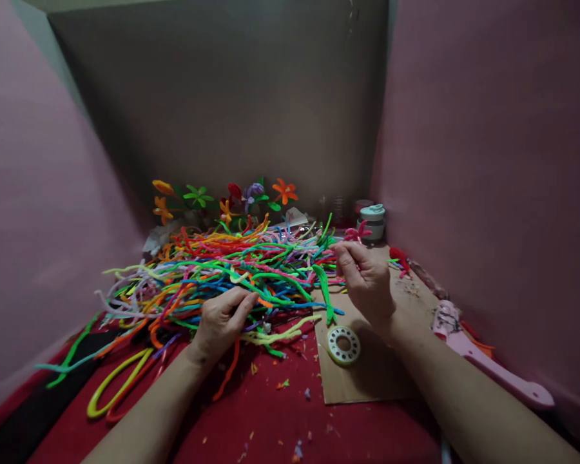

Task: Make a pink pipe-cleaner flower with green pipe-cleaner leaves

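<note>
My left hand (226,317) is closed at the near edge of a large pile of coloured pipe cleaners (265,264); what its pinched fingers hold, if anything, is too small to make out. My right hand (365,274) is raised above the cardboard (377,374), its fingers closed, and their contents cannot be made out. Behind it shows a pink fuzzy flower (358,232). Between the hands lies a green leaf-like piece (325,290). A white ring-shaped spool with holes (343,346) rests on the cardboard.
Fuzzy flowers, one orange (285,190), stand behind the pile. A lidded jar (372,222) is at the back right. A pink tool (493,370) lies right of my right forearm. Scraps dot the red cloth (270,425). Walls rise on both sides.
</note>
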Available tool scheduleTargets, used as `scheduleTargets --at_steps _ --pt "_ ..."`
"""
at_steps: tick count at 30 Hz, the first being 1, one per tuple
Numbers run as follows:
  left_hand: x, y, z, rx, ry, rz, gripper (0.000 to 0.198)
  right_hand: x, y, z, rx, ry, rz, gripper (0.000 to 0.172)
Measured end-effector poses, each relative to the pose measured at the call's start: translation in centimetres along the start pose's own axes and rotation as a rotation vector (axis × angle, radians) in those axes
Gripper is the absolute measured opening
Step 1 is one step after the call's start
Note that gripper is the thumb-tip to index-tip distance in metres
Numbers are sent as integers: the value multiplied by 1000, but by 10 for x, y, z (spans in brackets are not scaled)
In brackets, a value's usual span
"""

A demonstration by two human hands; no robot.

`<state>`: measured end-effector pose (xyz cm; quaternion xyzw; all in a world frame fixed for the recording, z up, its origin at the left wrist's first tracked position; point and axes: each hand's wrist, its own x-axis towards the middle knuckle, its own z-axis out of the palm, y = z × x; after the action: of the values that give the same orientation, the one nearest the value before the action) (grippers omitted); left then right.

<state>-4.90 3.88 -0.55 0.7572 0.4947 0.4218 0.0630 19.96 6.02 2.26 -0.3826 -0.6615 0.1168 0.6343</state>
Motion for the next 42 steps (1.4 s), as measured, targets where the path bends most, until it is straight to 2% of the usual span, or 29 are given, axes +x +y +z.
scheduleTargets --at_steps 5,8,10,11,14,16,18,21,23,25,29,34,38,42 --pt "3 5 -7 -106 204 -197 25 -9 0 0 -89 -58 -40 19" --pt "6 9 -19 -215 217 -253 26 -10 -8 0 -67 -137 -67 17" --pt "9 13 -33 -242 99 -241 22 -9 -16 1 -8 -262 -48 18" --pt "10 15 -41 -238 -2 -225 19 -8 -20 1 26 -352 -16 19" --pt "11 19 -64 -158 -407 -129 17 -5 -35 5 84 -628 69 20" --pt "6 17 -71 -4 -581 -12 18 -5 -43 11 65 -785 86 16" --pt "-1 12 -67 187 -628 97 23 -7 -50 19 16 -933 88 15" --pt "-12 0 -49 433 -586 149 23 -13 -60 31 -43 -1120 78 17" --pt "-15 -5 -36 530 -559 175 16 -18 -64 37 -58 -1207 53 18" --pt "-13 -7 -30 582 -541 198 17 -22 -66 40 -72 -1279 10 19" --pt "2 -7 -29 660 -498 200 17 -29 -62 45 -169 -1324 -63 17" --pt "17 -16 -25 679 -465 125 21 -34 -46 57 -227 -1258 -98 20" --pt "15 -25 -20 568 -397 50 19 -34 -24 67 -411 -1151 -89 24" --pt "9 -26 -24 407 -415 18 14 -33 -6 71 -542 -1147 -82 27"
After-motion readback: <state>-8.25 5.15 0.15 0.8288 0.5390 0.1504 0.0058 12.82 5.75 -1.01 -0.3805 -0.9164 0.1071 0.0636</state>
